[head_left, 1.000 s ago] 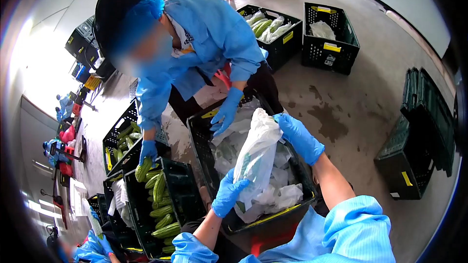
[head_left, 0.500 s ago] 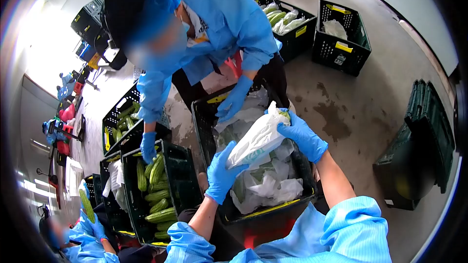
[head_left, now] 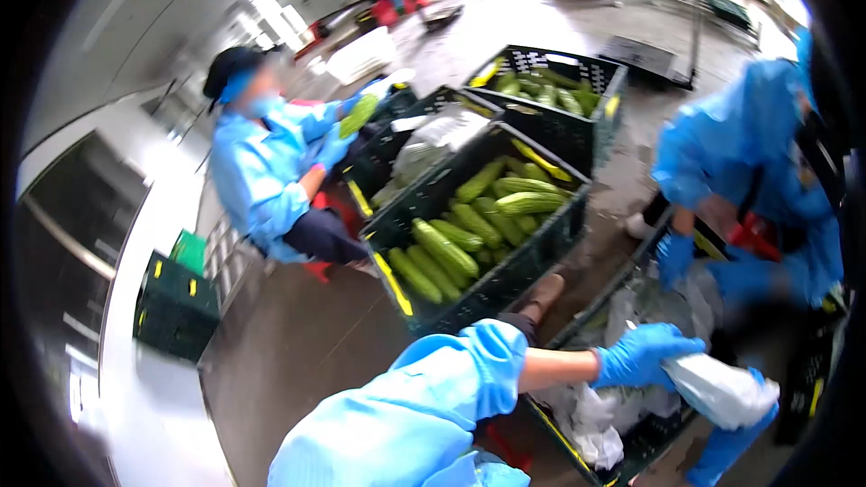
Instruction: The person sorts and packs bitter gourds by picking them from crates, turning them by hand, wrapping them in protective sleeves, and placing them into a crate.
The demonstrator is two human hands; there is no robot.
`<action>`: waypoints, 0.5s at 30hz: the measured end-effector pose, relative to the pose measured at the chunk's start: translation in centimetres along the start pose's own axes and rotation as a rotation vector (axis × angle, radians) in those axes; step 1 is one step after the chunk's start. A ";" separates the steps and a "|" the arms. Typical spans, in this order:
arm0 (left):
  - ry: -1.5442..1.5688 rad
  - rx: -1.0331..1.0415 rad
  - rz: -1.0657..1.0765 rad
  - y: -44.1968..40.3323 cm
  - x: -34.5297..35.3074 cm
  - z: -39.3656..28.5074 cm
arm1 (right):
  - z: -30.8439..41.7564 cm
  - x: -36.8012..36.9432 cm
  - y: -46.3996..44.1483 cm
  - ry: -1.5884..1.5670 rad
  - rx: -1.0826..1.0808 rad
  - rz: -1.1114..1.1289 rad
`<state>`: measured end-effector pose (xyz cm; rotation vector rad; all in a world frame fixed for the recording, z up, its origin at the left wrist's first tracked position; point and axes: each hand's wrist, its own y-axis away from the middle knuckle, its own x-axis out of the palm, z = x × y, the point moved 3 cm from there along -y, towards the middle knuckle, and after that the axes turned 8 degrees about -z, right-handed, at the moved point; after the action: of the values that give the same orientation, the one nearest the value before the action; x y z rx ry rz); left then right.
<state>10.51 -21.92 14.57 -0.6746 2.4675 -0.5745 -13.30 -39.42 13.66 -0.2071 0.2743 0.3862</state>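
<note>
Low on the right is a long bundle in white plastic (head_left: 722,390), a bagged vegetable whose contents are hidden now. My left hand (head_left: 645,356), in a blue glove, is closed on its near end. At the other end, my right hand (head_left: 738,440), gloved too, grips it from beneath; its fingers are partly hidden and blurred. Both hands are over a black crate (head_left: 564,442) holding several white-bagged pieces (head_left: 595,424). To the left, another black crate (head_left: 478,311) is full of long green cucumber-like vegetables (head_left: 474,221).
A co-worker in blue (head_left: 731,140) bends over the bagged crate at right. Another co-worker (head_left: 262,171) sits at left holding a green vegetable (head_left: 359,115). Behind the full crate stand a crate with white bags (head_left: 433,140) and one with more vegetables (head_left: 550,95). Stacked dark crates (head_left: 176,307) stand by the wall.
My view has swung left, so the vegetable crates are now central and my hands sit at lower right. The bundle stays between both hands; its green end no longer shows.
</note>
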 end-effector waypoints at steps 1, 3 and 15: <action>-0.096 0.021 0.012 -0.4 -0.4 -0.3 | -2.3 -0.2 -0.7 -0.029 0.010 -0.008; -0.188 0.076 0.015 -1.0 -0.6 -0.3 | -6.2 -0.7 -0.7 0.034 -0.094 -0.008; -0.282 -0.025 0.074 -1.9 -1.9 1.7 | -3.2 3.0 1.8 0.669 -0.279 0.019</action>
<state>13.57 -22.80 14.90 -0.6241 2.2289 -0.3920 -12.08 -37.56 9.52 -0.6095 0.8829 0.3640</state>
